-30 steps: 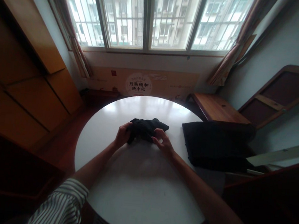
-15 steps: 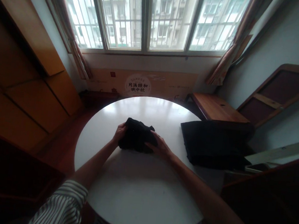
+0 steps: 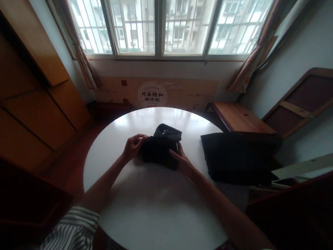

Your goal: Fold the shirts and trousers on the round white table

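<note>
A black cloth bundle, folded thick and possibly a garment, is held above the middle of the white round table. A flap with a small white mark stands up at its far side, and a thin light line shows at its right edge. My left hand pinches the bundle's left corner between thumb and fingers. On the right side, my right hand grips it with the thumb on the near face; its other fingers are mostly hidden behind the cloth.
A larger black cloth lies over the table's right edge. Behind it stands a low wooden bench. Orange-brown cabinets line the left, a printed cardboard panel leans below the window, and dark furniture borders the lower right.
The bundle has turned in my hands, and a flap with a white mark now stands up at its far side. My left hand has shifted to a pinch at the left corner.
</note>
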`<state>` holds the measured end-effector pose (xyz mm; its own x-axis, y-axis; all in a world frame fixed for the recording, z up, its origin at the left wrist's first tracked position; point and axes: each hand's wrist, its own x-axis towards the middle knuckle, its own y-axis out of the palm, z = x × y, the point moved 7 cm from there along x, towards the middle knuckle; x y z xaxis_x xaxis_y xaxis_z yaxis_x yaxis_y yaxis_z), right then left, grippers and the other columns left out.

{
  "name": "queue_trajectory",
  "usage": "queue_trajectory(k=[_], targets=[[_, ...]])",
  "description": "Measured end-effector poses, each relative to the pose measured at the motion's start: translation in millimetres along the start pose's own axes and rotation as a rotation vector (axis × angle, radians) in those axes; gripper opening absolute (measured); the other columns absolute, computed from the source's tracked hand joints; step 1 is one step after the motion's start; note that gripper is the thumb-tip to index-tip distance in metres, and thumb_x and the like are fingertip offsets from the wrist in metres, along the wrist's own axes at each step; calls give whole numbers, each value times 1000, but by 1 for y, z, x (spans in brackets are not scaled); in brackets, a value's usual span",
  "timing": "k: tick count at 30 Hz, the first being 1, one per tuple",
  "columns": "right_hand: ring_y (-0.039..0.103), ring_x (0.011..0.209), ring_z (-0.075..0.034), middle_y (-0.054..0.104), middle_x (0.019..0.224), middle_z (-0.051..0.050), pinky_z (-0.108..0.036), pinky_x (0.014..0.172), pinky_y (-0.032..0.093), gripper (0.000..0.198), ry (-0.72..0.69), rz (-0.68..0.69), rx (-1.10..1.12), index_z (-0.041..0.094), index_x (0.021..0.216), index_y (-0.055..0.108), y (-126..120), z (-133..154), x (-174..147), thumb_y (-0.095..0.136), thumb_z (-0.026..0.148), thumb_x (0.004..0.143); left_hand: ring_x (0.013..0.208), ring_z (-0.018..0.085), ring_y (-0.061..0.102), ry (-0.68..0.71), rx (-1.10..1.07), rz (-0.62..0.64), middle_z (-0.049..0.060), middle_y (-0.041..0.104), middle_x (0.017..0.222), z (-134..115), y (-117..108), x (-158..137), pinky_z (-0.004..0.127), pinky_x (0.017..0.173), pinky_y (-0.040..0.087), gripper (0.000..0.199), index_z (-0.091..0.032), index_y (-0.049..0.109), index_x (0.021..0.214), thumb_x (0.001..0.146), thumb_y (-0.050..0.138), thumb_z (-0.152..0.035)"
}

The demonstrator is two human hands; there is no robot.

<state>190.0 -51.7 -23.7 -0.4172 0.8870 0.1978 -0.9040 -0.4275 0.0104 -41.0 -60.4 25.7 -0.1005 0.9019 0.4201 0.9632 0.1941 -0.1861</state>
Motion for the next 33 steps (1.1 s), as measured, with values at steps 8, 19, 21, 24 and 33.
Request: queue_trajectory(k=[8, 19, 21, 24, 33], targets=[[65, 102, -27, 66, 112, -9, -41, 89, 55, 79, -140, 128, -416, 23, 143, 49, 8, 4, -7, 76, 51, 75, 108, 28, 65, 90, 251, 231, 10, 71, 112, -8, 36, -11, 39, 97, 50, 52, -19, 67, 116, 71, 81, -41], [58, 110, -28, 51, 134, -18, -41, 82, 56, 95, -109, -196, -232, 25, 150, 32, -40, 19, 10, 74, 58, 72, 101, 28, 65, 171, -89, 227, 12, 68, 113, -51, 15, -18, 36, 87, 53, 60, -21, 58, 129, 79, 71, -53], [56, 117, -29, 49, 139, -18, -44, 88, 54, 108, -91, -15, -140, 27, 155, 20, -28, 17, 10, 77, 59, 69, 103, 32, 66, 134, -165, 358, 15, 68, 115, -69, 21, -23, 38, 84, 54, 70, -19, 59, 132, 76, 72, -60], [65, 99, -25, 63, 121, -12, -40, 83, 55, 112, -86, 272, 38, 29, 155, 21, -3, 24, 0, 81, 57, 64, 104, 36, 66, 112, -201, 566, 16, 69, 112, -94, 28, -31, 40, 83, 55, 68, -17, 67, 122, 74, 71, -65], [59, 72, -20, 68, 75, -3, -34, 68, 50, 33, -248, -26, -120, 17, 82, 71, -14, 48, 0, 72, 49, 74, 101, 24, 62, 370, 461, 67, 11, 64, 109, -103, -39, -13, 37, 88, 53, 21, -18, 68, 95, 86, 62, -37]])
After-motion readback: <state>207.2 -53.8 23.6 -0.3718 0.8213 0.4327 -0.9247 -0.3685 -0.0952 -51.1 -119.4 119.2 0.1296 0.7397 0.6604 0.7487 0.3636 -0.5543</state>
